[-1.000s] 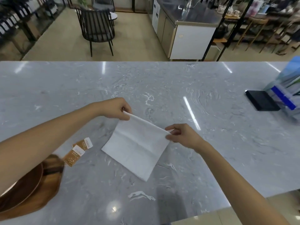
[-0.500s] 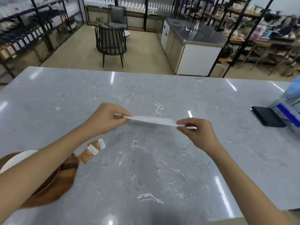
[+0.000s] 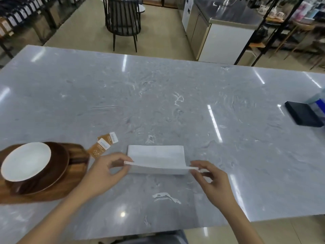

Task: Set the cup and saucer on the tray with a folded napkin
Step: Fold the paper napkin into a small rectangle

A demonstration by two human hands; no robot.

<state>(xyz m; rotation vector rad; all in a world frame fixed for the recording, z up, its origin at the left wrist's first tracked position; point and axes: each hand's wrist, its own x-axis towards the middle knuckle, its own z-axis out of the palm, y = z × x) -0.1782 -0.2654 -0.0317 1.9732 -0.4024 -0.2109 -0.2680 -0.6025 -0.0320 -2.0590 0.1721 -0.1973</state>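
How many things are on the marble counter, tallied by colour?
White: 1, the napkin, pinched by the left hand and right hand
Brown: 3, the wooden tray, saucer, white-lined cup
Orange: 2, sachets
Black: 1, flat object
Blue and clear: 1, package
Total: 8

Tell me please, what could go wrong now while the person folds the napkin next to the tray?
1. Both hands, left hand and right hand, pinch only the near corners of the napkin, so the fold may land crooked.
2. The sachets lie just left of the napkin and could be brushed away.
3. The cup already stands on the tray near the left forearm; a careless move might knock it.
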